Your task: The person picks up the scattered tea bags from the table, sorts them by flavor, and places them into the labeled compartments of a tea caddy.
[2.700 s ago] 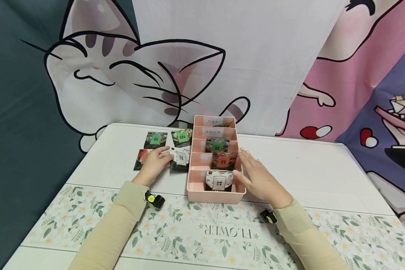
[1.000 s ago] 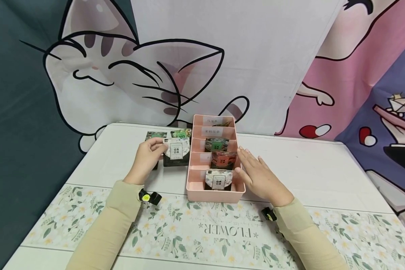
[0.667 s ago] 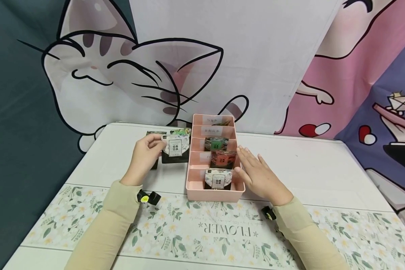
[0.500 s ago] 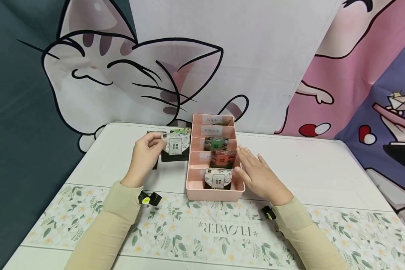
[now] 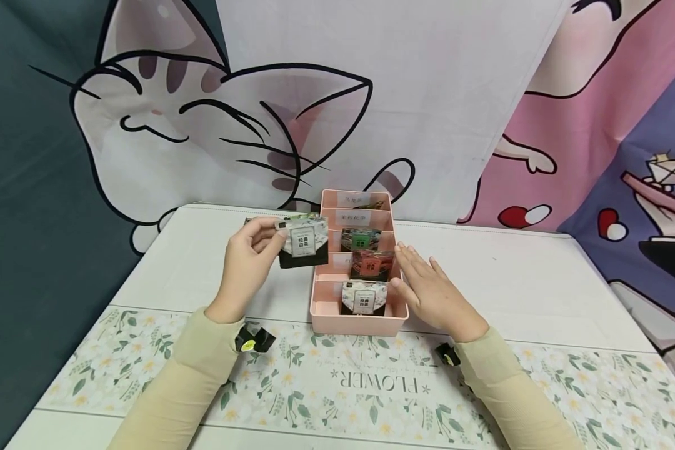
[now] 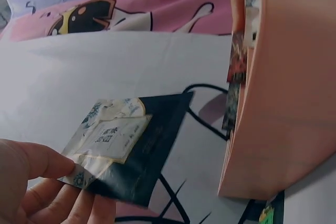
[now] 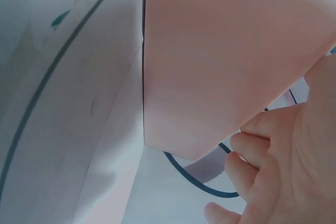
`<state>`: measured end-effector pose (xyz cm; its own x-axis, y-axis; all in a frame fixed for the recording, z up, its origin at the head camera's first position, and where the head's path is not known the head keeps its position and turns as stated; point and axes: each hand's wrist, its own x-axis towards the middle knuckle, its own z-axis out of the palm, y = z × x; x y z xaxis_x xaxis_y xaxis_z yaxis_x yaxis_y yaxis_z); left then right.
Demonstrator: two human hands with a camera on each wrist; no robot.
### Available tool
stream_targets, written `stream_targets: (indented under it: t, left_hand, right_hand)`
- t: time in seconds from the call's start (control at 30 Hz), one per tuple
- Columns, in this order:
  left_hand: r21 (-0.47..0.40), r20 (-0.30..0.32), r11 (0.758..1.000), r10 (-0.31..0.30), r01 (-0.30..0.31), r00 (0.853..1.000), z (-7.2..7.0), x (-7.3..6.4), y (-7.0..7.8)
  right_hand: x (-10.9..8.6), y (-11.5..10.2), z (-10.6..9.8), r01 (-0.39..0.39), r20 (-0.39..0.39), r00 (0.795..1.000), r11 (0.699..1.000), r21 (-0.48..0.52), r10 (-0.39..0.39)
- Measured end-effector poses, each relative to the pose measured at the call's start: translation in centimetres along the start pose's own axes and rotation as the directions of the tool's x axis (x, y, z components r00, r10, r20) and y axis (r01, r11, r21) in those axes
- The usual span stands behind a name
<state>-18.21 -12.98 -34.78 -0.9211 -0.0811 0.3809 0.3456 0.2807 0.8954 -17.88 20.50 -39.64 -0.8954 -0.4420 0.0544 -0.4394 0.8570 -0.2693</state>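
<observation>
Thumb and fingers of my left hand (image 5: 250,265) pinch the left side of a white-and-black tea packet (image 5: 304,242), which is raised and overlaps the left rim of a pink divided box (image 5: 360,325) in the head view. The left wrist view shows the same tea packet (image 6: 123,140) tilted, apart from the box wall. My right hand (image 5: 439,297) lies with straight fingers along the box's right side. Inside the box, a white packet (image 5: 364,300) stands in the front compartment, a red packet (image 5: 371,267) behind it, then a green packet (image 5: 361,240).
Paper labels mark the compartments; the farthest one holds a partly hidden packet (image 5: 377,205). Other packets on the white table (image 5: 517,281) are mostly hidden behind my left hand and the held packet. A cartoon cloth (image 5: 455,94) hangs behind the table.
My left hand has taken the white-and-black tea packet from the table, raised it, and lately moved it right to the box's left rim. The right hand stays at the box.
</observation>
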Motion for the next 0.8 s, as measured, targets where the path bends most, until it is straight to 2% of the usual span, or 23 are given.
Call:
stream_targets:
  t: [0.23,0.5,0.8]
  left_hand:
    - [-0.039,0.070,0.998,-0.038,0.041,0.997,0.9,-0.6,0.1]
    - [-0.125,0.159,0.989,-0.056,0.077,0.986,2.6,-1.6,-0.2]
    - [-0.156,0.207,0.986,-0.025,0.058,0.978,4.6,-2.7,-0.5]
  right_hand:
    - [0.0,0.0,0.0,0.001,-0.004,1.000,1.000,0.006,-0.001]
    - [0.0,0.0,0.0,-0.002,-0.001,1.000,1.000,0.020,0.002]
    - [0.0,0.0,0.0,0.002,0.000,1.000,1.000,0.015,-0.002]
